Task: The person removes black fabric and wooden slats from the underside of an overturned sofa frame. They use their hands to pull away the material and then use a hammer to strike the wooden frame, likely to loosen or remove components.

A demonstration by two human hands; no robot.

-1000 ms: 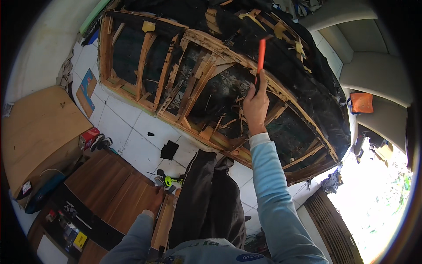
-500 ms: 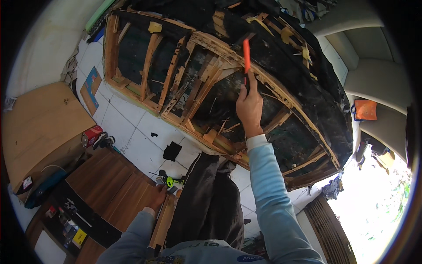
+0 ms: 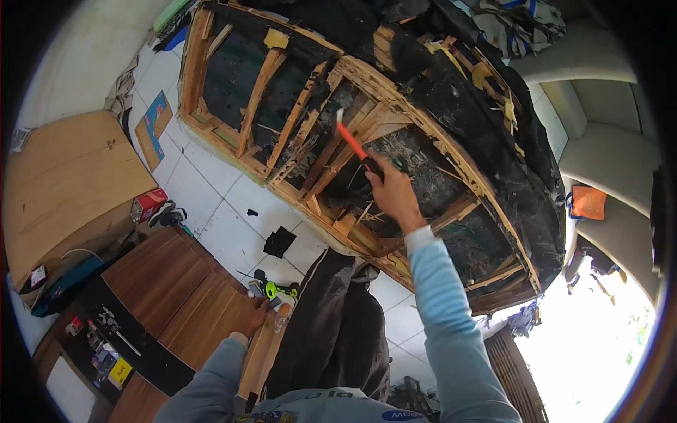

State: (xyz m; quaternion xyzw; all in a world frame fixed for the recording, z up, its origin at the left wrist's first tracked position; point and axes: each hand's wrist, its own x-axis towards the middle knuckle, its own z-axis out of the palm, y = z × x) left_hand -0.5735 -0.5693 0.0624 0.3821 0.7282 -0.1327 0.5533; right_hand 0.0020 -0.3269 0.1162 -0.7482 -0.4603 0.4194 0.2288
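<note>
My right hand (image 3: 396,194) is closed round the black grip of a hammer (image 3: 354,143) with an orange-red shaft. The hammer hangs tilted over an upturned sofa frame (image 3: 278,144), its pale head above the slats. Bare, splintered wooden ribs show in the frame, with torn black fabric (image 3: 416,81) along its far side. Low on the left, my left hand (image 3: 252,316) is curled on the edge of a brown wooden cabinet (image 3: 190,282), beside a light wooden board (image 3: 255,359). Its fingertips are partly hidden.
A green and black power drill (image 3: 275,287) lies just past my left hand, near an orange-topped bottle (image 3: 283,314). Black scrap (image 3: 279,242) lies on the white tiles. Pale seats (image 3: 606,155) with an orange bag (image 3: 588,203) stand right; a plywood panel (image 3: 70,204) stands left.
My right hand has drawn the hammer back from the frame's long far rail, swinging its head left over the inner slats. My left hand stays on the cabinet edge; the view has shifted slightly.
</note>
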